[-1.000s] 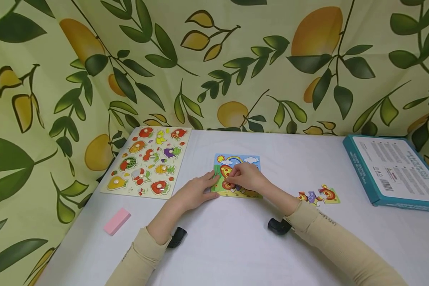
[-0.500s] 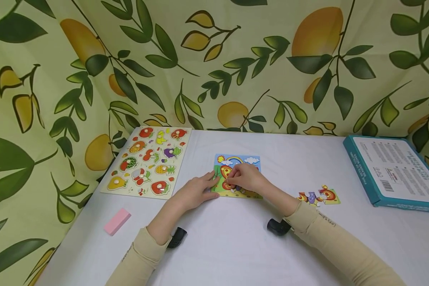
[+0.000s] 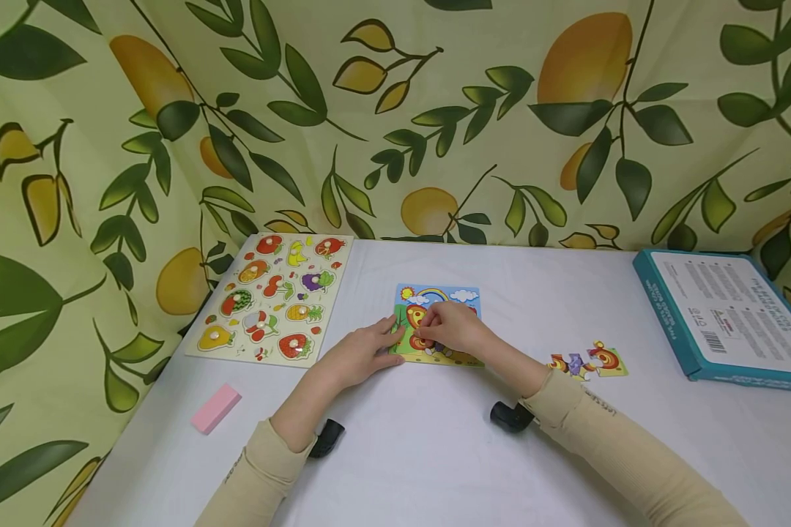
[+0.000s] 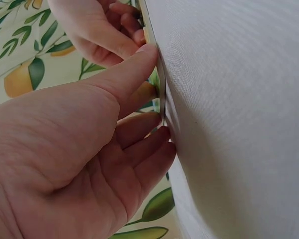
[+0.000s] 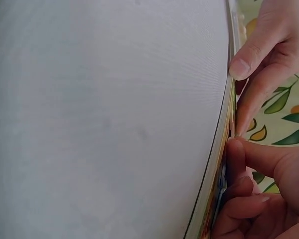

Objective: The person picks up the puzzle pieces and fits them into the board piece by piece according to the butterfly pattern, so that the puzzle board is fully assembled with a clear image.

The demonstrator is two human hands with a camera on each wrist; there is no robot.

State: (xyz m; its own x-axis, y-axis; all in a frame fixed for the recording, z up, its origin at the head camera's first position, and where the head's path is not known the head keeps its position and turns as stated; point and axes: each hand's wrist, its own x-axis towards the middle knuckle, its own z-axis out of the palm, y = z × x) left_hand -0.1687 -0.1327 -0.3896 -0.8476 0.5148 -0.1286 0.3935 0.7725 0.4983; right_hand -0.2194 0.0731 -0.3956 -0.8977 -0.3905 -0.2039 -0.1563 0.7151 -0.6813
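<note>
A small jigsaw puzzle board (image 3: 402, 353) with a sun, rainbow and clouds lies flat on the white table. My left hand (image 3: 364, 353) rests on its left side, fingers fairly straight on top and thumb at the front edge. Over the middle of the board, my right hand (image 3: 460, 326) has curled fingers, with thumb and index finger pinching a puzzle piece (image 3: 425, 341) low against the picture. The fingers hide most of that piece. In the right wrist view, the thumb and index finger of the right hand (image 5: 269, 184) meet right at the board surface.
Loose puzzle pieces (image 3: 608, 359) lie right of the board, near the right forearm. A fruit peg puzzle (image 3: 283, 296) is at the left, with a pink block (image 3: 216, 408) in front of it. At the far right lies a teal-edged box (image 3: 732, 318). Patterned cloth (image 3: 382, 168) hangs behind.
My right wrist and forearm have shifted very slightly to the left, the fingers staying at the same spot on the board. The left hand and the loose pieces have not moved.
</note>
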